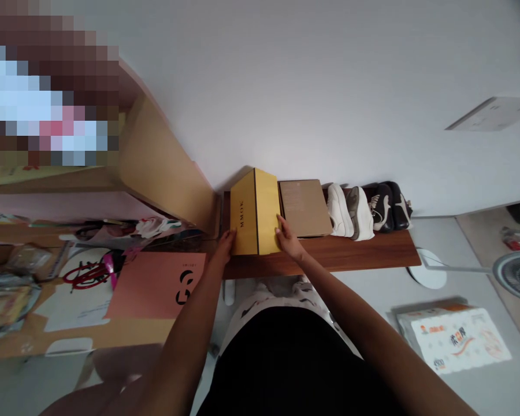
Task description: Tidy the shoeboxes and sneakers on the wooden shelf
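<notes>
A yellow cardboard box marked "MMOK" is on the left end of a long brown wooden board against the wall. My left hand grips its left side near the front corner. Opposite, my right hand holds the right side, thumb and fingers against the edge. A dark line divides the lettered face from the plain one. Close by on the right lies a brown cardboard box. Beyond it stand white shoes and black shoes in a row.
To the left is a desk with a pink sheet, red-handled scissors and clutter below a tan shelf panel. A wrapped white tissue pack and a fan stand at right. My legs are close to the board.
</notes>
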Available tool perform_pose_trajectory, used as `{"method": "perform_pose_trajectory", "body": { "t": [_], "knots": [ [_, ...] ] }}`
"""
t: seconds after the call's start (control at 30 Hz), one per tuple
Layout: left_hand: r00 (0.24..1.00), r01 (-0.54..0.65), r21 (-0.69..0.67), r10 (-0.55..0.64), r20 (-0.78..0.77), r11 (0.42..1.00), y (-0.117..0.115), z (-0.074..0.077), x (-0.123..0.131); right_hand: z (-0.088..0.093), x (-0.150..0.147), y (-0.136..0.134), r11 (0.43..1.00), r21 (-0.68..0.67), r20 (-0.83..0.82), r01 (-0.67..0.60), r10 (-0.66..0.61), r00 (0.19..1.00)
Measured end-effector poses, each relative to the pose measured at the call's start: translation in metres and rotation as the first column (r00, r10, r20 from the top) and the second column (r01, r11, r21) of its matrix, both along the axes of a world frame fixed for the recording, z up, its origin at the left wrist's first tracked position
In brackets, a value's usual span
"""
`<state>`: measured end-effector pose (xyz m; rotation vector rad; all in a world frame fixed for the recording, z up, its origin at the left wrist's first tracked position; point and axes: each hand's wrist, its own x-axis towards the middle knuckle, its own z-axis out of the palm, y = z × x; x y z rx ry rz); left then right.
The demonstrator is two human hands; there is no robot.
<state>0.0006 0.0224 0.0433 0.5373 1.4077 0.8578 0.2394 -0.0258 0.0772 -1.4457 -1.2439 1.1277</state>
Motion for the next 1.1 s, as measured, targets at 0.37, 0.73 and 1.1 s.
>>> {"method": "perform_pose_trajectory", "body": {
  "t": [0.37,0.73,1.1],
  "knots": [
    [0.952,-0.005,0.204,0.067,-0.297,0.979,0.004,0.03,-0.019,-0.015,-0.012,0.024,0.97,-0.217,-0.146,-0.108,0.077,0.986],
    [0.898,0.01,0.156,0.06,-0.436,0.988,0.01,0.018,0.0,-0.038,-0.022,0.039,0.911,-0.412,-0.184,-0.01,-0.073,0.98],
    [0.849,0.004,0.078,0.038,-0.527,0.997,0.022,0.021,0.006,-0.022,-0.02,0.052,0.876,-0.468,0.13,0.115,-0.061,0.99]
  ]
}}
